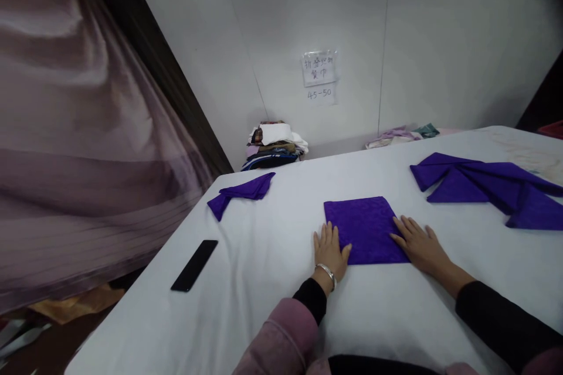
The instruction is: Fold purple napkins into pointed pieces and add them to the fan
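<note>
A purple cloth napkin [365, 228], folded into a flat square, lies on the white-covered table [264, 281] in front of me. At its left edge rests my left hand [329, 252], fingers stretched out and partly over the cloth, with a silver bracelet on the wrist. My right hand [420, 246] lies flat along the right edge, its fingertips touching the fabric. Neither hand grips anything. Beyond my left hand is a folded purple napkin [248, 188] with a pointed tail. Several more folded purple napkins [475, 181] overlap at the right.
A black phone-like slab [194, 265] lies at the table's left. Behind the far edge is a stack of folded clothes [276, 143], with more cloth [396, 136] farther right. Handwritten paper signs [320, 76] hang on the wall. A pinkish curtain [88, 146] drapes at the left.
</note>
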{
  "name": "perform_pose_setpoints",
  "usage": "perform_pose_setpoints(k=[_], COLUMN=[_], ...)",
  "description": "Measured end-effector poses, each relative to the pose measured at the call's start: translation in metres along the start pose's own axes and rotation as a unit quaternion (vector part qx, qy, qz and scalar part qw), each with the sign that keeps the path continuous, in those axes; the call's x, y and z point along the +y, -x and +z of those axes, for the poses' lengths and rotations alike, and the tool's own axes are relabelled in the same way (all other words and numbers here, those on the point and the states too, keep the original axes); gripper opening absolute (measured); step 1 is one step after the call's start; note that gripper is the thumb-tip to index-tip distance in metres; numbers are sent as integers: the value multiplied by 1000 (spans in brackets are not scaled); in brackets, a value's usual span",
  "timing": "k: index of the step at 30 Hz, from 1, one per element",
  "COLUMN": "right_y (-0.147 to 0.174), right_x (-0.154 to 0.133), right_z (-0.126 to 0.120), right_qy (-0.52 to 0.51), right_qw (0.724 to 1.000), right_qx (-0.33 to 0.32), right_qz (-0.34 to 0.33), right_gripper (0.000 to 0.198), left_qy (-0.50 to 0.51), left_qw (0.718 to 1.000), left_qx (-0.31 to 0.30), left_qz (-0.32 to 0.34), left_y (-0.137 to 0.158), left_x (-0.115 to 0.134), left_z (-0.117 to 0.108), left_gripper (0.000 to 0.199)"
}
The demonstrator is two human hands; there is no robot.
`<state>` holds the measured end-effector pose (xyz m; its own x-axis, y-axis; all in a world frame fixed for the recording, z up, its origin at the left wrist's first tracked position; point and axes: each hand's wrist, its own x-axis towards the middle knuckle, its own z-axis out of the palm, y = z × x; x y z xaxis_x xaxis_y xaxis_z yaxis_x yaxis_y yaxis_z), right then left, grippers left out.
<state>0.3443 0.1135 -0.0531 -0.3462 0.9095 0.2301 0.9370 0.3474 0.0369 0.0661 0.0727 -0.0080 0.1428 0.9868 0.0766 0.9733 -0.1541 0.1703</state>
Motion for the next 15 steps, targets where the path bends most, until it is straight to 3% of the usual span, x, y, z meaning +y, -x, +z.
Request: perform_pose_setpoints(k=[6,15], right_y=[-2,-7], right_x=[2,-3], right_z=[1,-11], right_qy=[3,-1], right_qw=[1000,996], right_qx=[-16,-24], right_qz=[19,84], right_gripper=[46,57], left_qy=[11,20], left_qw=[998,998], left_qx=[-43,-24], left_qz=[43,48], left_y=[7,3], left_x=[6,3], left_z=[2,9], left_gripper=[69,68])
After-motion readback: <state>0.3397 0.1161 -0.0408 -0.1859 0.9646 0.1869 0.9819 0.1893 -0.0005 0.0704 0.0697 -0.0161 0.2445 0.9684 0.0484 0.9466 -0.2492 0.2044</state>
